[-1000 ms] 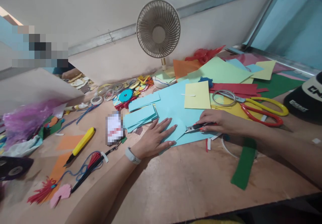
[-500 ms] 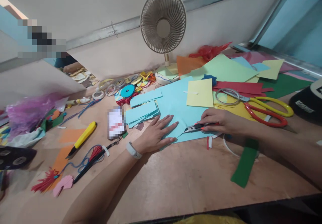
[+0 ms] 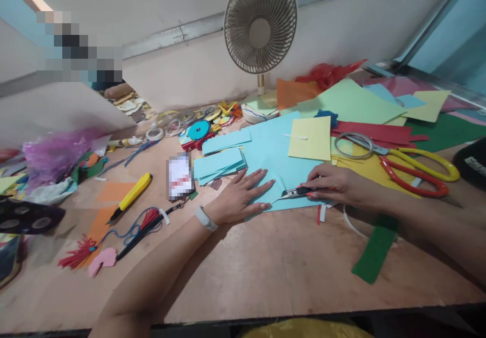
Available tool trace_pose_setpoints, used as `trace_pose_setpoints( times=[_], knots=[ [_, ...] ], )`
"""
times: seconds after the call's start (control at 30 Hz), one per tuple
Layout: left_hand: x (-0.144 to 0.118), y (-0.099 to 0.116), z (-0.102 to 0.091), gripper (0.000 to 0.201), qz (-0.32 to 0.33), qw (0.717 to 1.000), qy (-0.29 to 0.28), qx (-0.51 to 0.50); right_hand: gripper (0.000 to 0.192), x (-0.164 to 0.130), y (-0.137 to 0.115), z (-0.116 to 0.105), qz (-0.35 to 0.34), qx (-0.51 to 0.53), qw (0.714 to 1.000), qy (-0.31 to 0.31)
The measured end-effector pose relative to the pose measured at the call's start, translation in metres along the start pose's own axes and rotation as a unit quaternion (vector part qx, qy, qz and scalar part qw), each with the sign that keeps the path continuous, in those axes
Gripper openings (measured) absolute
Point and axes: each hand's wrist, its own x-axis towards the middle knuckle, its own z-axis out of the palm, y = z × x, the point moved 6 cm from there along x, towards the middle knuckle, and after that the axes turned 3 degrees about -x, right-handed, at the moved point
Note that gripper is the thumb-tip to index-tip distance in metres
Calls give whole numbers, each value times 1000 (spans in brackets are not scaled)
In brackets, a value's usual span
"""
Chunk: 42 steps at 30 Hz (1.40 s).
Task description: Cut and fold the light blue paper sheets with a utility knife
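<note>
My left hand [image 3: 243, 196] lies flat, fingers spread, pressing on a light blue paper sheet [image 3: 271, 156] on the wooden table [image 3: 266, 272]. My right hand [image 3: 336, 185] grips a small black and silver utility knife [image 3: 294, 193], its blade tip touching the blue sheet just right of my left fingertips. A stack of cut light blue strips [image 3: 220, 163] lies to the left of my left hand. A pale yellow square [image 3: 310, 138] rests on the blue sheet behind the knife.
Large yellow and red scissors [image 3: 410, 168] lie right of my right hand. A yellow cutter [image 3: 131, 196], a lanyard with red tassel [image 3: 140, 229], tape rolls [image 3: 169, 125] and a green strip [image 3: 374, 254] lie around. A desk fan [image 3: 260, 29] stands at the back wall among coloured papers.
The view has shifted a little, so everything sits slightly further right. Both hands stay in the same place on the blue sheet, with the knife still against the paper.
</note>
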Motion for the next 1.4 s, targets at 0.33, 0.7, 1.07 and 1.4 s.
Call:
trace_pose_setpoints(
  times=[0.33, 0.7, 1.07, 1.4],
  knots=[
    [1, 0, 0, 52, -12, 1000, -13, -14, 44, -1, 1, 12, -44, -55, 996, 57],
    [1, 0, 0, 51, -21, 1000, -12, -15, 30, -2, -9, 15, -51, -81, 992, 81],
    [0, 2, 0, 53, -16, 1000, -16, -2, 32, -3, -15, 17, -34, -47, 997, 56],
    [1, 2, 0, 53, -13, 1000, -13, -4, 29, -2, -26, 23, -19, -17, 999, 44]
  ],
)
